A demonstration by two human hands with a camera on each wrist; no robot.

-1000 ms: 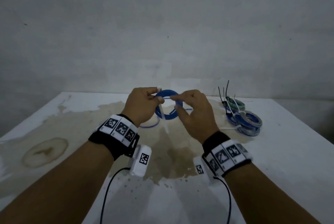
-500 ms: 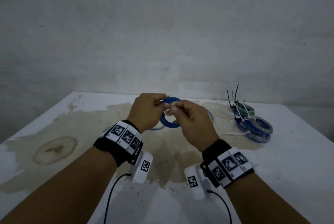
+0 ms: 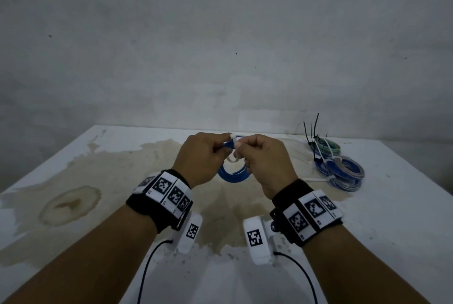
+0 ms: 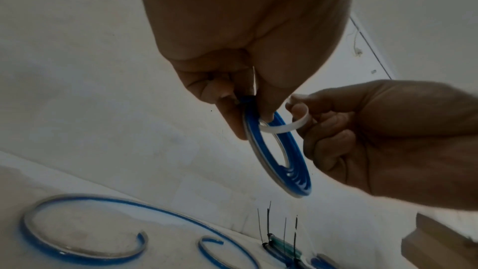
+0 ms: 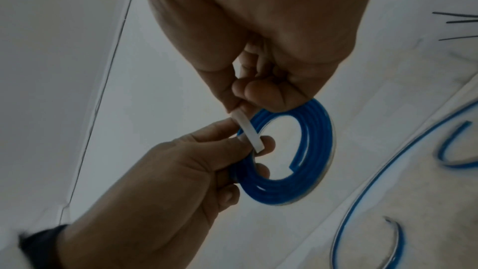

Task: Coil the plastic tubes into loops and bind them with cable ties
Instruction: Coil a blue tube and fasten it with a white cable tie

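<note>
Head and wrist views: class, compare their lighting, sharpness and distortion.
Head view: dim and grey, fairly sharp, table edges bowed by the wide lens. Left wrist view: left hand dark against bright walls, blue coil clear. Right wrist view: soft, with loose blue tube smeared.

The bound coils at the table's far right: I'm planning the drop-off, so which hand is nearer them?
Right. The right hand is nearer the bound coils; the left hand is beyond it.

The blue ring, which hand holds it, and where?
The left hand pinches the blue tube coil at its top edge. The right hand holds the white cable tie looped through it.
</note>
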